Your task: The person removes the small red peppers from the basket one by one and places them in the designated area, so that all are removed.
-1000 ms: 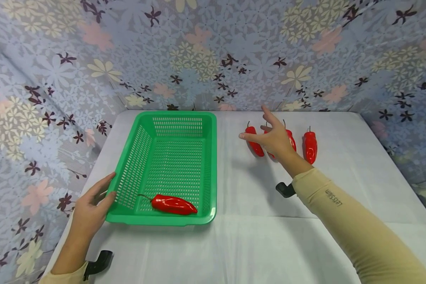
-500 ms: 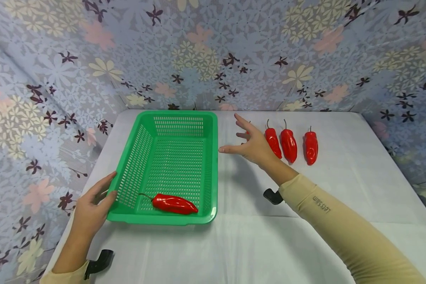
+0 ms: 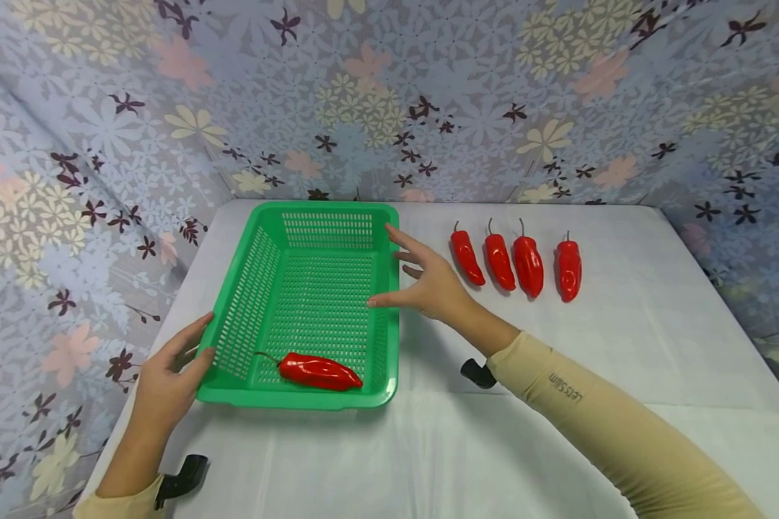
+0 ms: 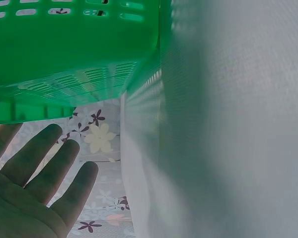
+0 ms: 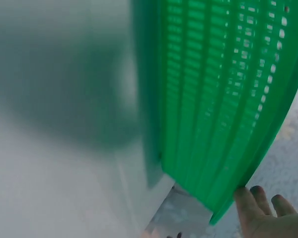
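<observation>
A green plastic basket (image 3: 298, 400) with slotted walls stands on the white-covered table. Inside it, near the front wall, lies one red pepper (image 3: 318, 373) with its stem to the left. My left hand (image 3: 169, 382) touches the left rim with fingertips and thumb; its fingers look spread and fairly straight in the left wrist view. Over the right rim hovers or rests my right hand (image 3: 431, 285), thumb and forefinger stretched wide and holding nothing. In the right wrist view the thumb of that hand (image 5: 270, 218) meets the basket's rim (image 5: 268, 158).
Several more red peppers lie in a row to the right, among them a slim one (image 3: 467, 258) nearest the basket and one set apart (image 3: 568, 270) farthest right. Flowered cloth (image 3: 389, 94) walls the table in at the back and sides.
My right hand has moved left and a little nearer, from above the peppers to the basket's right rim, uncovering the row. The left hand stays at the left rim.
</observation>
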A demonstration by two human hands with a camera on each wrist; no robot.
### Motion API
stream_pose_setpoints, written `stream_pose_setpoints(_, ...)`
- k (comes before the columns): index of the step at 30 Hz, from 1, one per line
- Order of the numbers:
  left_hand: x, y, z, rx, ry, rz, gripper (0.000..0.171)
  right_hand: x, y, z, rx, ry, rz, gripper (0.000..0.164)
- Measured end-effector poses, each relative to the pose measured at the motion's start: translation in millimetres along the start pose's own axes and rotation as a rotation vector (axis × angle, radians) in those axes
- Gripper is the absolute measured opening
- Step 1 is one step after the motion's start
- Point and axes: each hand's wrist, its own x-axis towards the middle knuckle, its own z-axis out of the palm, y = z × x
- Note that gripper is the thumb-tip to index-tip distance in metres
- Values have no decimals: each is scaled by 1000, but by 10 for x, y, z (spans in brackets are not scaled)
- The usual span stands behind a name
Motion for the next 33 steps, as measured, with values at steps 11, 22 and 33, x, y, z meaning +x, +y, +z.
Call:
stream_pose_setpoints(11, 3, -22, -8, 4, 5, 13, 48, -48, -216, 302, -46, -93, -157, 116)
stream_pose_setpoints(22, 26, -81, 13, -24, 3, 41, 48, -56, -338, 606, -125, -299, -104, 116)
stream_pose_setpoints(33, 41, -76, -10, -34, -1, 46, 47, -63, -343, 853, -274, -377, -44, 109)
